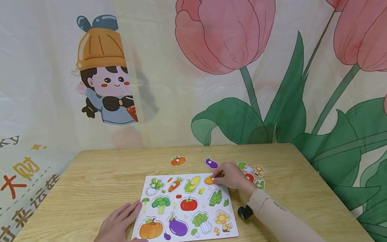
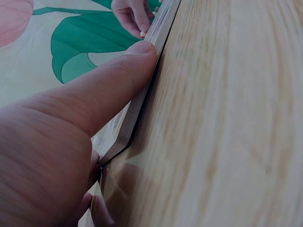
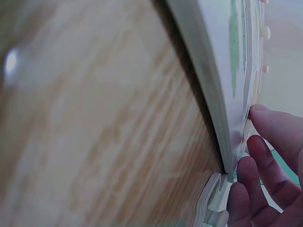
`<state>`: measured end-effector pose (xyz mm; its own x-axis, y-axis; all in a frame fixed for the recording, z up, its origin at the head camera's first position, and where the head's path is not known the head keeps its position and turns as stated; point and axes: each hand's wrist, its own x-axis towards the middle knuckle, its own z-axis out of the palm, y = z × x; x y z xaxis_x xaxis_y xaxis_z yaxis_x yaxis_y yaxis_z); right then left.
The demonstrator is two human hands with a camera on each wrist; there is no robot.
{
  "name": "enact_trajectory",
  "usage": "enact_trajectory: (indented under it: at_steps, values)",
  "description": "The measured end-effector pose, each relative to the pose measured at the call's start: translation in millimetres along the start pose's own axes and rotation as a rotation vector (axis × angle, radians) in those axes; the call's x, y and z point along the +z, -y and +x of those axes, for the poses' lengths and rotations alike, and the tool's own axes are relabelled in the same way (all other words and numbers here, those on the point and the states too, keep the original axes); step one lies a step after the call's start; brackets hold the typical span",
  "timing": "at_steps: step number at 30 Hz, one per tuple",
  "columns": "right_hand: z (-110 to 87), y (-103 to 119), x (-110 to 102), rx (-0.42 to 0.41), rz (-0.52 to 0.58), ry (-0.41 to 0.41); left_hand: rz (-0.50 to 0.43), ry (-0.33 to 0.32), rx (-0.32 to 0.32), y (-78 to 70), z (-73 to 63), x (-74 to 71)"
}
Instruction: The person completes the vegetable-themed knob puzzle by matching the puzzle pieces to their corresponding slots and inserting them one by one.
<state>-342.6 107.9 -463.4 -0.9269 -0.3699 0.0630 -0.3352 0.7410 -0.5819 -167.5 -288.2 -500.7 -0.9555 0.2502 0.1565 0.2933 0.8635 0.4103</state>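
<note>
A white vegetable puzzle board (image 1: 173, 201) lies on the table, showing vegetables in rows. My left hand (image 1: 118, 225) rests at its left side, fingers along the edge and thumb (image 2: 113, 87) on the near left corner. At the far right corner, my right hand (image 1: 232, 178) pinches an orange puzzle piece (image 1: 209, 180); the fingers partly cover it. Knobbed carrot (image 1: 175, 185) and corn (image 1: 192, 184) pieces sit in the top row. In the right wrist view, the right thumb (image 3: 277, 127) and fingers meet at the board's surface.
Beyond the board lie a loose pumpkin piece (image 1: 178, 161) and an eggplant piece (image 1: 211, 162). To the right are cabbage (image 1: 244, 166) and mushroom (image 1: 259, 170) pieces, with others partly behind the right hand. A small black object (image 1: 245, 212) sits beside the right forearm.
</note>
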Motion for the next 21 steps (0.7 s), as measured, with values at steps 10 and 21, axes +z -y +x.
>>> enact_trajectory:
  at_steps: [10, 21]
  values:
    - [0.2, -1, 0, -0.019, 0.001, 0.004, -0.004, 0.014, -0.01, 1.3, 0.5, 1.4]
    - [-13.7, -16, -30, -0.038, -0.017, -0.056, -0.005, 0.002, -0.001, 3.7, 1.4, 4.0]
